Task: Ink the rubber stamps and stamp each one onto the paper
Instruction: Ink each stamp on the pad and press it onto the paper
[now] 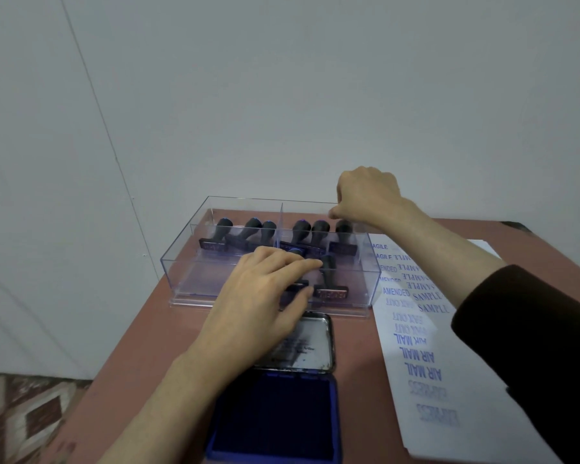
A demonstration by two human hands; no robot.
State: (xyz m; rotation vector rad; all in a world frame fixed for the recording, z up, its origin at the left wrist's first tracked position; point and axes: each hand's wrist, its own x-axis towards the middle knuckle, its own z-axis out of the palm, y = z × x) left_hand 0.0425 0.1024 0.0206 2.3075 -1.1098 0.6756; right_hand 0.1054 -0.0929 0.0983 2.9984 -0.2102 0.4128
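As left hand (pixel 265 289) and right hand (pixel 369 195) reach box (pixel 186 262), grips unclear, table (pixel 141 346), grey wall (pixel 315 95)

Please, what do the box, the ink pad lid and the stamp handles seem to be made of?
Box: clear hard plastic, glossy; one sees through its walls. Ink pad lid: likely metal, shiny, with worn dark edges. Stamp handles: black, smooth, probably plastic; wood cannot be ruled out.

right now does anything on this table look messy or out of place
Mostly the paper: the blue imprints run tilted, some upside down to others, and the SAMPLE marks crowd together. The ink pad lid is smudged inside. One stamp stands apart from the back row in the clear box.
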